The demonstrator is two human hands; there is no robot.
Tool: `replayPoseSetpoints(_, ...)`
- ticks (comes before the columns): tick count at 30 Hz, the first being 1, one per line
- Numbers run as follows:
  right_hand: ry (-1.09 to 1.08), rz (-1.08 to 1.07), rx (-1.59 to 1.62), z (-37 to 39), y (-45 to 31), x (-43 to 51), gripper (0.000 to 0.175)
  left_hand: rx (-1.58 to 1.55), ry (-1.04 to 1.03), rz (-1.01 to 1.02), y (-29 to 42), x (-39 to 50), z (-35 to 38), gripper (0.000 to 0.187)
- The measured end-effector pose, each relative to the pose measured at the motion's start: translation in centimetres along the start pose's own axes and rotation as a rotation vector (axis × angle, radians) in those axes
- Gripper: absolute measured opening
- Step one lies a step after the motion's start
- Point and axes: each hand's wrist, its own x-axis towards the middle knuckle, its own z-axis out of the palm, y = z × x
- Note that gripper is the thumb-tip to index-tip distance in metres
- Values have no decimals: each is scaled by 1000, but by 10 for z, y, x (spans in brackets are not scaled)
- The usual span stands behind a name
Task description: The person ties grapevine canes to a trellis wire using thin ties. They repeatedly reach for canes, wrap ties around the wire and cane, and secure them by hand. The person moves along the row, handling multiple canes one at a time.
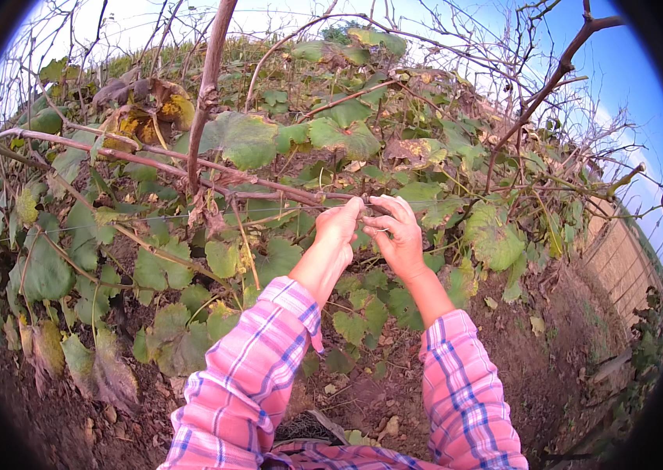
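A reddish-brown grapevine cane runs across in front of me, close along a thin trellis wire. My left hand has its thumb and fingers pinched at the cane, near the wire. Facing it, my right hand curls its fingers over the same spot, and the two sets of fingertips nearly touch. A thin pale strand shows by the right fingertips; what it is I cannot tell. The fingers partly hide the point where cane and wire meet.
A thick upright cane rises left of my hands, and a branching one slants on the right. Yellowing grape leaves crowd around. A bundle of thin dark strands sits near my waist, above bare soil.
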Motion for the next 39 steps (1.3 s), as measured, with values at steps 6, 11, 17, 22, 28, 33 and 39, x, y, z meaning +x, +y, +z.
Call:
replayPoseSetpoints(6, -27, 149, 235, -11, 1, 8, 13, 62, -155, 125, -11, 9, -18, 16)
replayPoseSetpoints(11, -29, 346, 341, -11, 2, 16, 17, 83, -247, 395, -19, 13, -23, 16)
replayPoseSetpoints(17, 54, 496, 530, 5, 7, 28, 17, 18, -232, 593, -22, 17, -18, 17)
replayPoseSetpoints(22, 23, 505, 588, 7, 12, 29, 16, 87, -140, 386, -23, 18, -16, 21)
replayPoseSetpoints(28, 18, 498, 608, 6, 12, 27, 14, -142, -259, 164, -14, 3, -22, 22)
replayPoseSetpoints(33, 28, 497, 604, 6, 10, 24, 14, -196, -224, -4, -3, -12, -15, 28)
replayPoseSetpoints(39, 34, 434, 484, 5, 7, 21, 14, -182, -134, -63, 3, -10, -3, 27)
